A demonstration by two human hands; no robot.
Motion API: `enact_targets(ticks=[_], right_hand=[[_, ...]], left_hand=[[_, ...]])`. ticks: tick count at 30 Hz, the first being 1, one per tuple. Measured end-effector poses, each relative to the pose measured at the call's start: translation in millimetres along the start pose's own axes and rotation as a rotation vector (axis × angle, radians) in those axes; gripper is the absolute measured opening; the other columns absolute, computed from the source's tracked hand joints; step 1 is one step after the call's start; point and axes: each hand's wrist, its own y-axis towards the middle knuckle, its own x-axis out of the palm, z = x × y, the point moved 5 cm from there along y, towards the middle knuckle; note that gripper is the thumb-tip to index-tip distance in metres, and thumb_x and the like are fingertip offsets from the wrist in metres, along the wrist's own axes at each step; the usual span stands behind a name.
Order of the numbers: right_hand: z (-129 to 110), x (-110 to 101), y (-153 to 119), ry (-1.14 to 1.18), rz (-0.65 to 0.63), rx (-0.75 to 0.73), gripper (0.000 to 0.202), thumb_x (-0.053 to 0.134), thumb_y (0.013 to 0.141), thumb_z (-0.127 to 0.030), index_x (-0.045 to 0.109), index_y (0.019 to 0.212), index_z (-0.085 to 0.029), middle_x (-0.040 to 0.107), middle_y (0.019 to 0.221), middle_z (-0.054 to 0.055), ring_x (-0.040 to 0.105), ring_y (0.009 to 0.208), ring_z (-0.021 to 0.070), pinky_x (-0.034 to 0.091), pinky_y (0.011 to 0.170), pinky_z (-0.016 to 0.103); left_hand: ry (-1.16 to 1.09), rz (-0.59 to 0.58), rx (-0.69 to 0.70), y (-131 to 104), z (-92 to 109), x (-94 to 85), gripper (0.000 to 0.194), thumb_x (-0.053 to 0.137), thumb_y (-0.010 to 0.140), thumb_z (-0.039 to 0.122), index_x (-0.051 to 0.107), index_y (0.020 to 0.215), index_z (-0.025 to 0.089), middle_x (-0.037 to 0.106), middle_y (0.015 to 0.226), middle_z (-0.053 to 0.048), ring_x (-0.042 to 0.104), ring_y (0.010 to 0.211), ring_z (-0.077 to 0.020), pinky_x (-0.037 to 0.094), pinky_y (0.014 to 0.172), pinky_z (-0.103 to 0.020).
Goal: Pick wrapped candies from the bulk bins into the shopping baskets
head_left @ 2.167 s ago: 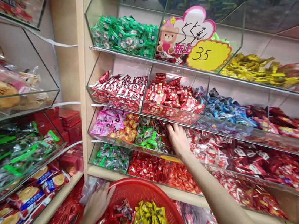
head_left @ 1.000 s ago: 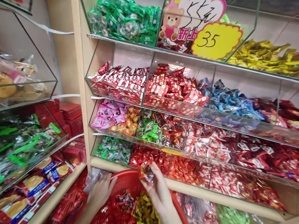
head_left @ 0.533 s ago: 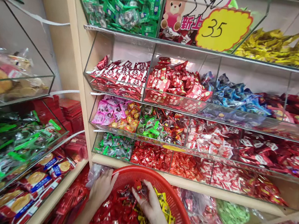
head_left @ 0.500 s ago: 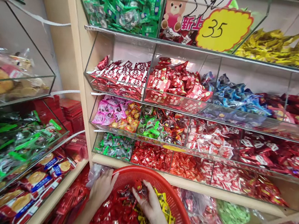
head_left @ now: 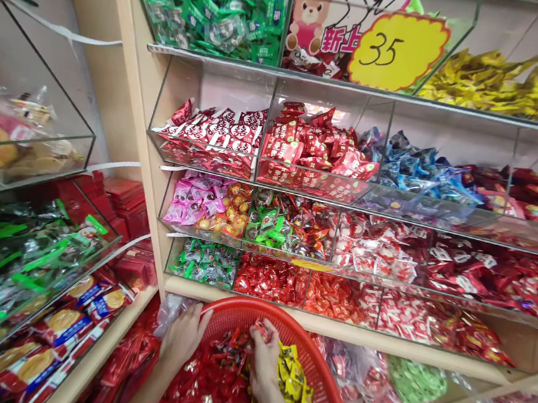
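A round red plastic basket (head_left: 329, 389) stands in front of me with wrapped candies inside. Red shiny candies (head_left: 204, 394) fill its left and middle, and yellow-wrapped candies (head_left: 296, 387) lie along the right. My left hand (head_left: 181, 340) is closed over the basket's left rim, its fingertips at the inner edge. Inside the basket, my right hand (head_left: 265, 359) curls its fingers around a few small red-wrapped candies, partly hidden by the palm. Darker small candies (head_left: 231, 347) lie just left of that hand.
Shelves with clear-fronted candy bins (head_left: 277, 280) rise directly behind the basket. A side rack with packaged biscuits (head_left: 63, 326) stands at left. A clear plastic bag (head_left: 170, 311) lies beside my left hand. Bagged candies (head_left: 416, 385) sit under the shelf at right.
My right hand has turned and its fingers have closed around candies, where they were more spread before. My left hand stays on the basket rim. The view has shifted slightly.
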Motion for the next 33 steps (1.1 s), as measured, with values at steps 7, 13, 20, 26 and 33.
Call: enact_targets(ticks=[7,13,20,26,33], right_hand=[[-4.5,5.0,-3.3,0.047,-0.043,0.015,0.053,0.073,0.055,-0.033,0.046,0.100,-0.025,0.061,0.071,-0.007,0.057,0.060,0.0092,0.042,0.051,0.019],[-8.1,5.9,-6.0,0.306,-0.091,0.205,0.046,0.075,0.050,-0.024,0.047,0.085,-0.022,0.063,0.075,-0.005,0.061,0.071,0.0122,0.050,0.069,0.027],[1.7,2.7,-10.9,0.167,-0.090,0.217,0.051,0.076,0.050,-0.029,0.048,0.092,-0.023,0.062,0.075,-0.005,0.060,0.068,0.0102,0.049,0.062,0.022],[10.6,-0.9,-6.7,-0.027,-0.093,0.106,0.063,0.076,0.050,-0.036,0.046,0.103,-0.021,0.064,0.082,-0.001,0.062,0.068,0.0140,0.048,0.060,0.024],[9.6,0.7,-8.2,0.010,-0.125,0.123,0.062,0.075,0.054,-0.039,0.043,0.104,-0.022,0.064,0.083,-0.001,0.063,0.077,0.0154,0.049,0.068,0.027]], left_hand=[[0.002,-0.007,0.000,-0.3,0.8,-1.5,0.053,0.011,0.088,0.045,0.050,0.108,0.016,0.061,0.104,-0.009,0.058,0.091,-0.0173,0.043,0.074,-0.026],[-0.009,-0.007,-0.008,-0.7,0.8,-2.4,0.052,0.010,0.088,0.045,0.049,0.109,0.017,0.060,0.106,-0.009,0.058,0.092,-0.0173,0.043,0.074,-0.026],[-0.003,0.006,0.009,-0.4,0.5,-1.1,0.055,0.009,0.088,0.046,0.049,0.109,0.016,0.061,0.105,-0.009,0.059,0.091,-0.0185,0.042,0.073,-0.027],[-0.003,0.014,0.015,0.2,-0.3,0.4,0.055,0.009,0.088,0.047,0.048,0.111,0.016,0.061,0.106,-0.010,0.059,0.090,-0.0174,0.042,0.073,-0.027],[0.027,0.033,0.013,0.1,-0.7,0.9,0.052,0.011,0.088,0.046,0.050,0.107,0.017,0.062,0.102,-0.009,0.060,0.087,-0.0161,0.042,0.069,-0.025]])
